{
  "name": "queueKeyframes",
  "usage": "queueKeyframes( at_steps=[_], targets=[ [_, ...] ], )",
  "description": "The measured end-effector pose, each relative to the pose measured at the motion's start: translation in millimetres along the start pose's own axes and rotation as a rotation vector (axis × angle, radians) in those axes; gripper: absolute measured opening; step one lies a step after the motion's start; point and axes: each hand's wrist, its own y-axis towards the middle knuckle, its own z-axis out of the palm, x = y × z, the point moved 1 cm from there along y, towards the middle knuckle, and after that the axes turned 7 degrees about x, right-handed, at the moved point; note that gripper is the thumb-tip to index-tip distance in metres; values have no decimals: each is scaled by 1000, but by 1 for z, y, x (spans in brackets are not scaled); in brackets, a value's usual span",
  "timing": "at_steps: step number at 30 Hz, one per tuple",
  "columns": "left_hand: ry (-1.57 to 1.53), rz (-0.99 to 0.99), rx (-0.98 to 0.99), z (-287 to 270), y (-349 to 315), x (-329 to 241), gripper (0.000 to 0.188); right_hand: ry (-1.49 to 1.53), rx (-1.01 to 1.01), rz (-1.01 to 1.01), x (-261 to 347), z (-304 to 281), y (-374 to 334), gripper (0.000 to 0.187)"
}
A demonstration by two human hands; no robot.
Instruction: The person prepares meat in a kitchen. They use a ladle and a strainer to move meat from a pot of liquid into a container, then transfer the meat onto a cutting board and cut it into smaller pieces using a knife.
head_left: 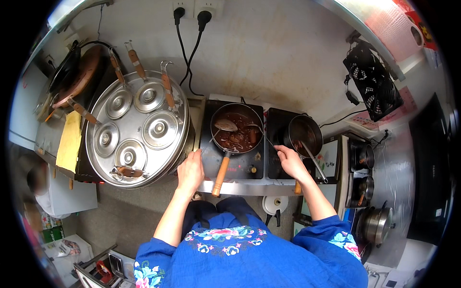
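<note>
A saucepan [230, 108] with a wooden handle sits on the left induction cooker, holding dark brown sauce with lumps in it. Over the sauce is the bowl of a ladle [225, 126], its thin metal handle slanting down toward my left hand [190, 171], whose fingers are closed around its end. At the pan's right side, a metal spoon [267, 137] dips into the sauce; my right hand [290, 161] is closed on its handle. To the right, a second saucepan [313, 123] contains another metal utensil [315, 162] leaning on its rim. The sunken tips of both held utensils are partly hidden.
A big round steel steamer top [137, 165] with several small lids and wood-handled hooks stands left. A yellow cloth [70, 141] hangs beside it. Black fans [372, 81] are mounted at right. Below the counter is a white lidded pot [275, 205]. More pans [366, 157] line the right shelf.
</note>
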Motion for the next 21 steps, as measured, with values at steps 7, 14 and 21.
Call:
queueKeyframes(
  at_steps=[7,14,21],
  targets=[
    [-2,-3,1,-2,3,0,23,-21,81,-32,36,-12,-39,35],
    [-3,6,-29,-3,4,0,23,-100,189,-35,20,13,-35,36],
    [10,6,-16,-6,6,-1,24,-281,-62,-81,-3,74,-24,37]
  ],
)
